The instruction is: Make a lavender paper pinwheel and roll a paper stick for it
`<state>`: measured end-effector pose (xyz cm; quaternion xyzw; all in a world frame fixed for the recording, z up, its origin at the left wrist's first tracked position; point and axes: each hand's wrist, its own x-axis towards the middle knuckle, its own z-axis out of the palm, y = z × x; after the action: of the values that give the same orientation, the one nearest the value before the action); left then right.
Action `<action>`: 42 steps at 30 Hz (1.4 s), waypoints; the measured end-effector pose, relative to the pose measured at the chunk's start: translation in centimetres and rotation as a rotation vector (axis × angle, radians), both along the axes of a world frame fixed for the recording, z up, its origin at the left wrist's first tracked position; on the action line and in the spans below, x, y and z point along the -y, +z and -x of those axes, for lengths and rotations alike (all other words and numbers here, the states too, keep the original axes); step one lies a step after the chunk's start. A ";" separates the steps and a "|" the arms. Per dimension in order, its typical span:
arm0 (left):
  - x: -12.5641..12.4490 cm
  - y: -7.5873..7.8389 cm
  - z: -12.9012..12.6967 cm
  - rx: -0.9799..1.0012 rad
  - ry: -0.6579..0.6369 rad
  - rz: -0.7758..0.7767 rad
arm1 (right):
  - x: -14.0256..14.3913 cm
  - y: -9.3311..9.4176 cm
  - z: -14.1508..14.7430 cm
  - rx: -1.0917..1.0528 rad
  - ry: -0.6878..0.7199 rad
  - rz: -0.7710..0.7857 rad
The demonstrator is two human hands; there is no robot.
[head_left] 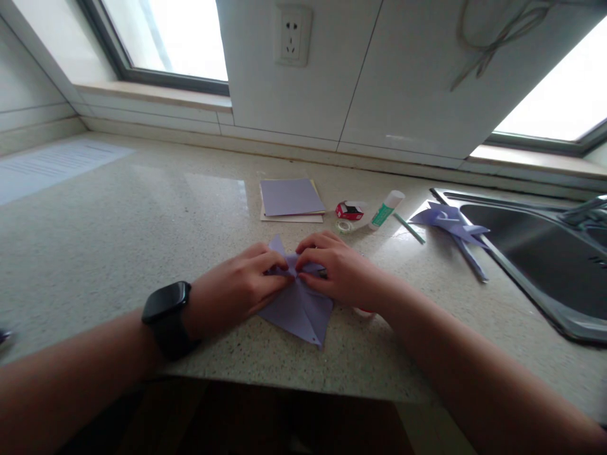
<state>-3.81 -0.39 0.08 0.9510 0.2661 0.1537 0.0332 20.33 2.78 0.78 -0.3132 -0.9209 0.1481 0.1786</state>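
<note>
Head view: the left hand (241,278) and right hand (334,265) meet over a creased lilac paper sheet (294,314), which lies near the front edge of the speckled countertop (118,253). Fingertips of both hands pinch narrowly at its middle, 1 hand from each side, probably to keep the gathered folds from springing open. A dark bit beneath the right palm is too hidden to name. On the far side, a stack of square paper (290,197), a red box (349,211), a tape roll (344,226) and a glue stick (386,210) sit within reach, seemingly set back to give 2 hands room. Right of these, beyond a green stick (409,228), a lilac pinwheel (446,219) overlaps the steel sink (531,253), likely parked aside.
</note>
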 end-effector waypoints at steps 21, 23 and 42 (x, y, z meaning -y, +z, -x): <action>-0.7 0.0 0.9 -0.049 0.008 -0.026 | 3.1 4.7 -1.0 0.213 0.273 0.109; -0.7 0.0 0.9 -0.033 0.011 -0.019 | 3.6 4.7 -0.6 0.224 0.291 0.082; -1.2 0.2 0.9 0.028 0.104 0.255 | 2.3 0.8 1.6 -0.002 -0.261 0.069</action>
<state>-4.74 0.80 0.28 0.9218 0.3318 0.1335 0.1494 18.70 0.53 1.60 -0.4360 -0.8666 0.1553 0.1864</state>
